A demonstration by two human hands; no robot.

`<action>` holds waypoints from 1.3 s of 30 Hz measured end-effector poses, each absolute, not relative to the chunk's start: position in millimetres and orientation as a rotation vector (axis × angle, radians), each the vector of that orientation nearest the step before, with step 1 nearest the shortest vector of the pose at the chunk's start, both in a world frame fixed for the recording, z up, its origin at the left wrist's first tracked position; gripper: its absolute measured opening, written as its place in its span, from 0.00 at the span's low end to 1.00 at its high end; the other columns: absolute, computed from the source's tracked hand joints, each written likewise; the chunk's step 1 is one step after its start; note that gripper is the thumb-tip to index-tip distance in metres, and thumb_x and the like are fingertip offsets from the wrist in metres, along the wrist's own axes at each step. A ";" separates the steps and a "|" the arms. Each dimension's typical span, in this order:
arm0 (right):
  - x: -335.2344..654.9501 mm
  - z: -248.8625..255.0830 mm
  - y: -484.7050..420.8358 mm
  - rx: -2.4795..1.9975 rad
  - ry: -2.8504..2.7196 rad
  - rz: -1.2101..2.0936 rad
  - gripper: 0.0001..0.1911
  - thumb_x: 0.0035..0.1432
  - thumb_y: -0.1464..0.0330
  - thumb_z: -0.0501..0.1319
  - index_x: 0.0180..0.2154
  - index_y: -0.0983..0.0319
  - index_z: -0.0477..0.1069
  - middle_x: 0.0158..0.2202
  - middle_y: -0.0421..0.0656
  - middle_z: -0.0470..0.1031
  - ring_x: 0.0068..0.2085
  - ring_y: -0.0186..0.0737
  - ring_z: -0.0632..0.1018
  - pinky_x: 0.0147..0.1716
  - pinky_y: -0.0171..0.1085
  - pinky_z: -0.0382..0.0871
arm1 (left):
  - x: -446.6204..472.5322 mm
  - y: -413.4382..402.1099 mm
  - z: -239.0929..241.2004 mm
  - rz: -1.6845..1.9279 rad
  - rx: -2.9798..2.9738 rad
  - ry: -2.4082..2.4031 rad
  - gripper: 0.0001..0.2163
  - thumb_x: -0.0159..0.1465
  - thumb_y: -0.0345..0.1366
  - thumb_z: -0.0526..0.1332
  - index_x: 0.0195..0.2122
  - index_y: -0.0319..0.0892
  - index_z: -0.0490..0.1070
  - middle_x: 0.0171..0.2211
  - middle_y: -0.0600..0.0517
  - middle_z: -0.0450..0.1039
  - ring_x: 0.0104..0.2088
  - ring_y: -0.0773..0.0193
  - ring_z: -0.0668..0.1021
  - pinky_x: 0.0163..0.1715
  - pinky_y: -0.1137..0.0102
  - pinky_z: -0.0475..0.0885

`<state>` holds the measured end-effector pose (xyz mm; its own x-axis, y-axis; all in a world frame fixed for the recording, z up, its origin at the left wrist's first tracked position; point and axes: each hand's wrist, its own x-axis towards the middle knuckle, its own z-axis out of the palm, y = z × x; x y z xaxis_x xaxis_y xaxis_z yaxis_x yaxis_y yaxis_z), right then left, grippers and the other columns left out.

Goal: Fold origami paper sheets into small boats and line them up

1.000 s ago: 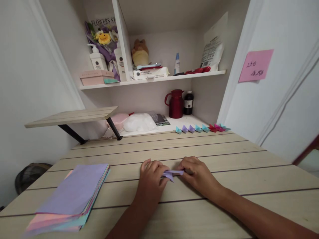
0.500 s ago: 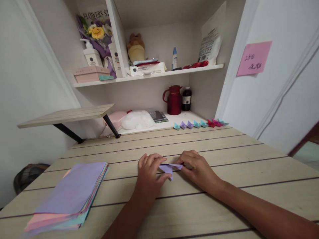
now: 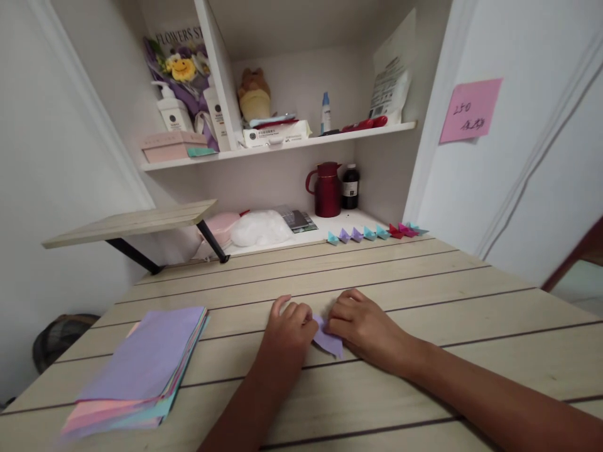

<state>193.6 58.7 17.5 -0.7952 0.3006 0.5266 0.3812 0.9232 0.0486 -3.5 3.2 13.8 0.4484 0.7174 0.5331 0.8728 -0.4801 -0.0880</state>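
Observation:
A small folded piece of purple origami paper point(image 3: 329, 341) is between my two hands, low over the middle of the wooden table. My left hand point(image 3: 292, 326) grips its left side, thumb and fingers pinched together. On the other side my right hand point(image 3: 360, 323) has its fingers curled over the paper's upper right part, hiding some of it. One pointed corner sticks out below, toward me. How the folds run under the fingers cannot be made out.
On the left lies a stack of coloured paper sheets point(image 3: 146, 358), purple on top. Several folded paper boats point(image 3: 370, 233) line the table's back edge. A raised wooden shelf point(image 3: 132, 221) stands at the back left. Behind are a red jug point(image 3: 327, 191) and a dark bottle point(image 3: 350, 188).
The paper has turned from a wide winged shape to a smaller piece with its point toward me. Both hands have come closer together, and my left fingers have closed. The view has shifted slightly.

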 end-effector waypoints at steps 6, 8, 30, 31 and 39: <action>201.5 22.5 53.8 -0.599 -2.576 0.094 0.10 0.60 0.73 0.59 0.38 0.55 0.77 0.36 0.40 0.77 0.38 0.39 0.73 0.43 0.40 0.60 | -14.6 -14.4 30.5 -0.489 -2.611 -1.540 0.12 0.62 0.28 0.61 0.45 0.49 0.73 0.46 0.52 0.74 0.46 0.59 0.74 0.50 0.57 0.66; 203.1 22.5 53.2 -0.620 -2.575 0.154 0.10 0.60 0.73 0.60 0.39 0.54 0.77 0.37 0.41 0.78 0.39 0.39 0.74 0.43 0.40 0.61 | -16.1 -17.6 34.6 -0.506 -2.628 -1.591 0.13 0.60 0.29 0.63 0.45 0.50 0.74 0.49 0.51 0.73 0.49 0.57 0.73 0.54 0.53 0.63; 199.0 11.7 64.9 -0.880 -2.402 0.388 0.09 0.60 0.66 0.60 0.28 0.59 0.73 0.43 0.44 0.75 0.46 0.45 0.74 0.46 0.46 0.66 | 1.5 -1.5 10.8 -1.060 -2.301 -2.119 0.04 0.58 0.32 0.65 0.27 0.46 0.76 0.45 0.51 0.74 0.48 0.55 0.74 0.51 0.51 0.62; 197.2 12.1 64.5 -0.885 -2.403 0.361 0.10 0.60 0.66 0.60 0.27 0.59 0.72 0.42 0.44 0.75 0.45 0.45 0.74 0.45 0.46 0.66 | 3.1 -1.0 10.0 -1.062 -2.285 -2.108 0.04 0.58 0.32 0.65 0.26 0.45 0.75 0.45 0.51 0.74 0.49 0.55 0.73 0.51 0.52 0.62; 188.3 12.1 61.4 -0.973 -2.464 0.125 0.10 0.59 0.65 0.61 0.27 0.60 0.69 0.36 0.44 0.72 0.39 0.44 0.72 0.40 0.44 0.65 | 8.1 0.4 11.0 -0.904 -2.225 -2.081 0.10 0.58 0.34 0.65 0.22 0.42 0.67 0.48 0.45 0.73 0.52 0.51 0.71 0.50 0.51 0.63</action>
<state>188.3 61.4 12.1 -0.6290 0.6639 0.4044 0.6196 0.7423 -0.2550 8.1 0.4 11.0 -0.0196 0.9270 0.3745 0.9064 -0.1416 0.3980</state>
